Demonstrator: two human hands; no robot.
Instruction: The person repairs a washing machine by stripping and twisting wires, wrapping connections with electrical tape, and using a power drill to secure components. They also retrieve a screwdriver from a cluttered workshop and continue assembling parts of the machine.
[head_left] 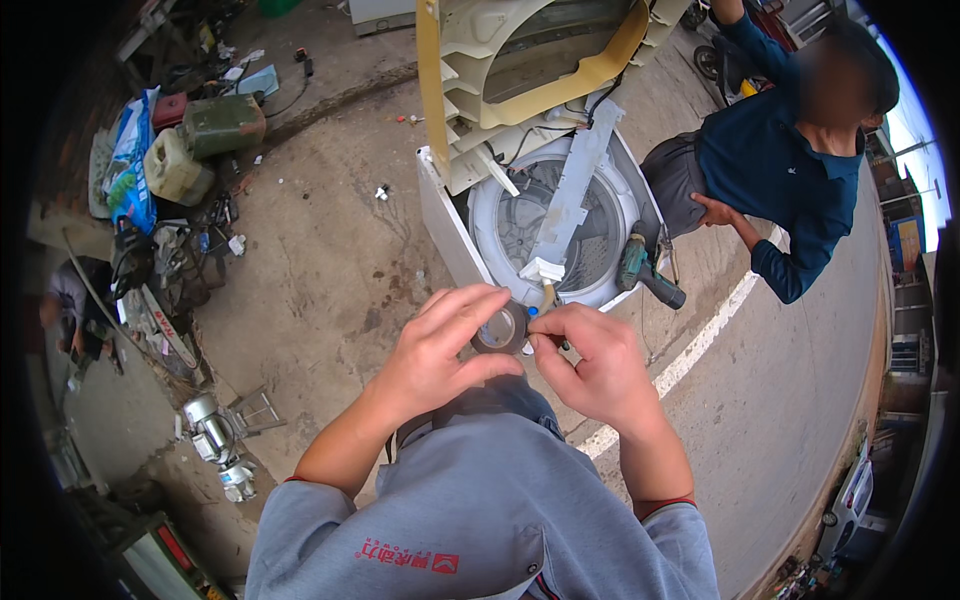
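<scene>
Tape roll (499, 329), dark, held at chest height above the open washing machine (560, 235): left hand (440, 350) fingers curled around its rim, right hand (590, 365) fingers pinched at its edge; best steadied firmly while the loose end is picked free.

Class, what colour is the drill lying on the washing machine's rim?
Green and black drill, seen in the head view.

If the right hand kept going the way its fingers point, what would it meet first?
The right hand points left toward the dark tape roll, which its fingertips already seem to pinch; just beyond that is the left hand. Depth is hard to judge.
</scene>
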